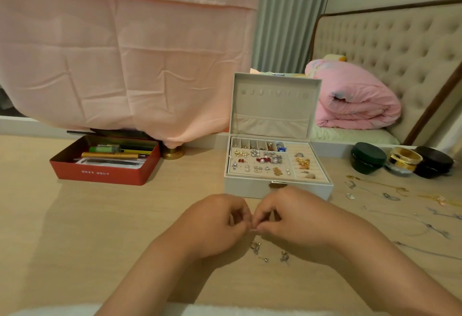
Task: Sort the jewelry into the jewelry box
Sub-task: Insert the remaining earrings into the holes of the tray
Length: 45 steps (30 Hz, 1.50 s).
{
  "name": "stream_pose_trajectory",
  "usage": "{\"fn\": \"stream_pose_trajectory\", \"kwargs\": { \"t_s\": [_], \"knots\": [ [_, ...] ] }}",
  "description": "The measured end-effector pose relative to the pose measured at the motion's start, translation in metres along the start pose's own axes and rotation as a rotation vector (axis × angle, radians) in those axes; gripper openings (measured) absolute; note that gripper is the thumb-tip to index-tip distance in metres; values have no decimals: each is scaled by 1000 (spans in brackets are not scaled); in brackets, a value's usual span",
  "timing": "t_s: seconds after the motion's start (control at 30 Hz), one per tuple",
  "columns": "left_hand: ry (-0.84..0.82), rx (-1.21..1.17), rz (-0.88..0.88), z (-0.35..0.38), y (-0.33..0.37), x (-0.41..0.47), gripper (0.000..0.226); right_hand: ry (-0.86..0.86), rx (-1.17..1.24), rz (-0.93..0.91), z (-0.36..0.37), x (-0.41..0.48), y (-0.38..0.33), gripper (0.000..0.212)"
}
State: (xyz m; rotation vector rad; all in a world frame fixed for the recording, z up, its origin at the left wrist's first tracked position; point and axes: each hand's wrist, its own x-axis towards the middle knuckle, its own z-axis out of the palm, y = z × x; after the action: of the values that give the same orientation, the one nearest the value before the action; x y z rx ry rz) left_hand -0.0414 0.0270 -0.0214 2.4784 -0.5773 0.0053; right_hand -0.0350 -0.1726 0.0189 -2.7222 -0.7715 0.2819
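Toward the table's (100, 228) near edge, just before the open jewelry box (252, 188), left hand (215, 225) and right hand (297, 218) both pinch one tiny silvery piece (253, 230), too small to identify; loose earrings (256, 247) lie half-hidden beneath.

Location: a home bedroom. Beyond the right hand (295, 218) and to its right stands a bed (350, 135) with a tufted headboard (390, 48) and a rolled pink blanket (355, 95). A grey-green curtain (282, 15) hangs further beyond. A wooden desk (100, 215) lies beneath the hand.
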Motion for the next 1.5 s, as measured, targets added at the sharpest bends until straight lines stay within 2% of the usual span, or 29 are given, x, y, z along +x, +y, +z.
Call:
{"fn": "stream_pose_trajectory", "kwargs": {
  "t_s": [0.1,0.27,0.43,0.57,0.67,0.83,1.0,1.07,1.17,1.23,1.37,1.5],
  "knots": [
    [-110,42,32,6,3,-5,16,-91,31,15,7,-9,1,15],
    [-133,65,29,10,1,-4,29,-71,59,20,14,-8,3,16],
    [-97,-75,-7,11,1,-4,17,3,96,46,14,-4,7,6],
    [-28,-217,-52,14,0,-3,10,104,192,80,14,-2,12,4],
    [20,-220,-89,19,-3,-1,6,125,179,80,17,0,12,6],
    [32,-135,-111,18,-3,-1,8,63,58,96,8,-5,7,12],
    [24,-88,-84,14,1,-3,12,-194,12,135,-2,-19,-9,20],
    [24,-87,-75,14,2,-4,13,-200,-64,102,3,-18,-13,17],
    [32,-123,-56,14,3,-4,13,-197,-49,92,5,-17,-10,9],
    [46,-225,-58,13,3,-4,12,-134,-1,102,3,-16,-7,7],
    [82,-569,-114,12,9,0,9,219,24,51,-1,-7,3,7],
    [182,-820,-163,4,11,8,12,377,188,-55,-5,5,5,3]
  ]
}}
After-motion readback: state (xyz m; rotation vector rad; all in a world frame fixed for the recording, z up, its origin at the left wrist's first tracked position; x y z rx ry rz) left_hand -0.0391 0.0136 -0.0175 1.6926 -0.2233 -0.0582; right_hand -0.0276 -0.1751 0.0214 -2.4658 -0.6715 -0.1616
